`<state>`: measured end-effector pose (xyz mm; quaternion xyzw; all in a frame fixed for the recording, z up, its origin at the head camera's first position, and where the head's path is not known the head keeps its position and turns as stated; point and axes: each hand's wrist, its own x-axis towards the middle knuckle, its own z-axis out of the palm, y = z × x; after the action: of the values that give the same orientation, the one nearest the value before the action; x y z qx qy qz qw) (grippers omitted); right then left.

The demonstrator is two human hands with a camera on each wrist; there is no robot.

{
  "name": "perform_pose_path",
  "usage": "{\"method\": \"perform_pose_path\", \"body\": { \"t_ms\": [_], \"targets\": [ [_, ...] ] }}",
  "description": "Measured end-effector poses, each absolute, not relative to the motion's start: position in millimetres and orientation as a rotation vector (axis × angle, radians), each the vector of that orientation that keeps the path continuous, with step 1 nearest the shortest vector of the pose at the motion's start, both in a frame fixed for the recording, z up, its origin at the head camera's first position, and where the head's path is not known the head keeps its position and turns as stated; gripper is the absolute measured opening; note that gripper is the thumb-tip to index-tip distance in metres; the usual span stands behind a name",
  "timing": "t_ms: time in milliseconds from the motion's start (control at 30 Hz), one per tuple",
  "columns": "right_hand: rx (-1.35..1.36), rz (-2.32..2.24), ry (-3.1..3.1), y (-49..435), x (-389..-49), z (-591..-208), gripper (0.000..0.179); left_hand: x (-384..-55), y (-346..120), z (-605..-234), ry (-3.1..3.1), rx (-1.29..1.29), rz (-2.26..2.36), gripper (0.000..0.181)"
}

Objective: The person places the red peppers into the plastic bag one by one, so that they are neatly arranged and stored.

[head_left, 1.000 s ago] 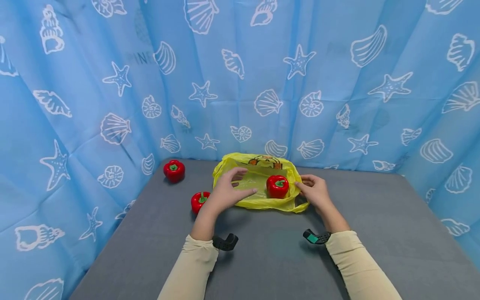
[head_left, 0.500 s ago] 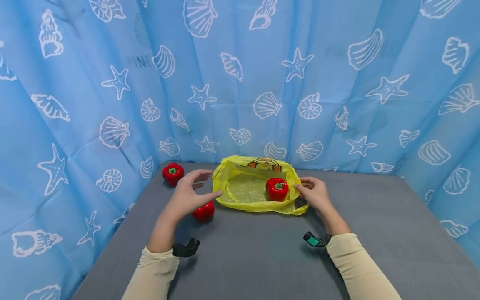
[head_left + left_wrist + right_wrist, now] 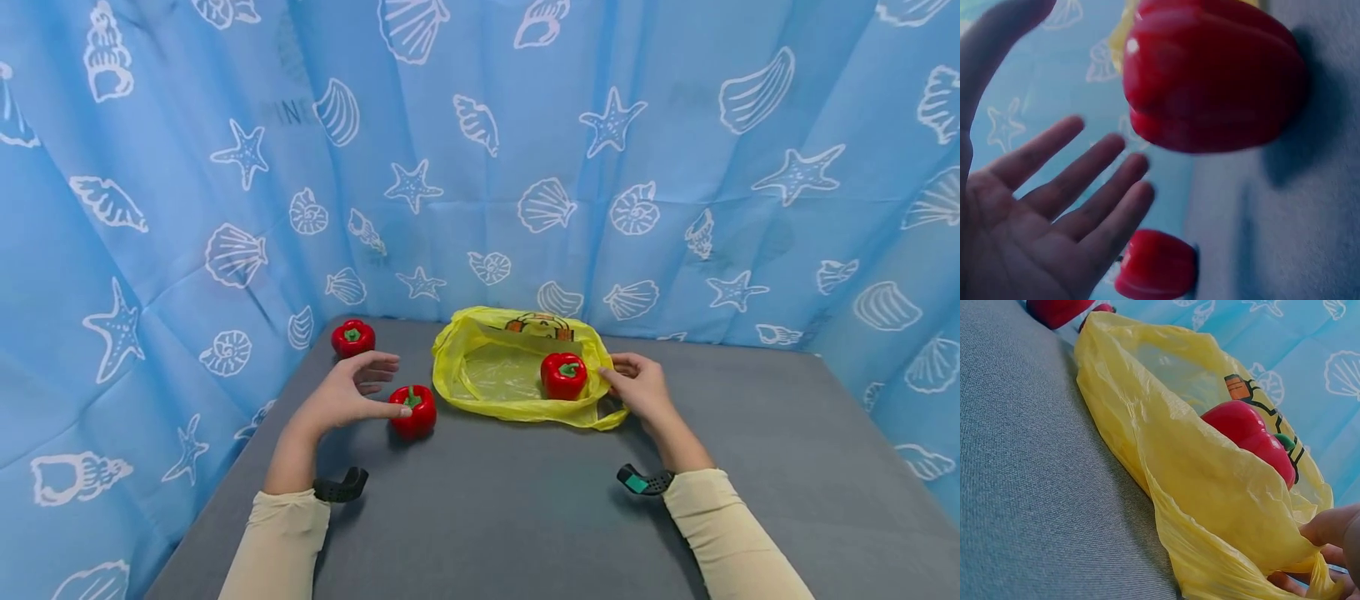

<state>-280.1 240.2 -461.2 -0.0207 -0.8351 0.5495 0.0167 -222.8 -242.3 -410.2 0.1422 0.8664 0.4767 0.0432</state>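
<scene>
A yellow plastic bag (image 3: 480, 406) lies with its mouth spread open, and one red bell pepper (image 3: 562, 377) sits inside toward its right. My right hand (image 3: 639, 385) pinches the bag's right edge between thumb and fingers; the right wrist view shows the film (image 3: 1210, 506) bunched there. Left of the bag stands a second red bell pepper (image 3: 412, 412) on the table. Beside that pepper is my left hand (image 3: 341, 398), fingers spread and relaxed, holding nothing. In the left wrist view a gap shows between the fingers (image 3: 1100, 165) and the near pepper (image 3: 1216, 81).
A third red bell pepper (image 3: 352, 337) stands at the table's back left corner, behind my left hand. The grey table (image 3: 510, 517) runs up to a blue curtain (image 3: 480, 167) printed with white shells and starfish at the back and sides.
My left hand has come away from above the bag and moved left to the near pepper. The right hand stays at the bag's right edge. The peppers have not visibly moved.
</scene>
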Motion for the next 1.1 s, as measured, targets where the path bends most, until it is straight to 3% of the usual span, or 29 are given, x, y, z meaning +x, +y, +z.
{"method": "perform_pose_path", "body": {
  "t_ms": [367,1100],
  "targets": [
    [-0.065,1.683,-2.614,244.5,-280.8,-455.2,0.048,-229.7,-239.3,-424.3,2.502,0.412,1.336,0.090],
    [-0.062,1.695,-2.627,241.0,-279.9,-465.0,0.050,-233.6,-229.9,-437.4,2.536,0.420,1.270,0.078]
  ]
}}
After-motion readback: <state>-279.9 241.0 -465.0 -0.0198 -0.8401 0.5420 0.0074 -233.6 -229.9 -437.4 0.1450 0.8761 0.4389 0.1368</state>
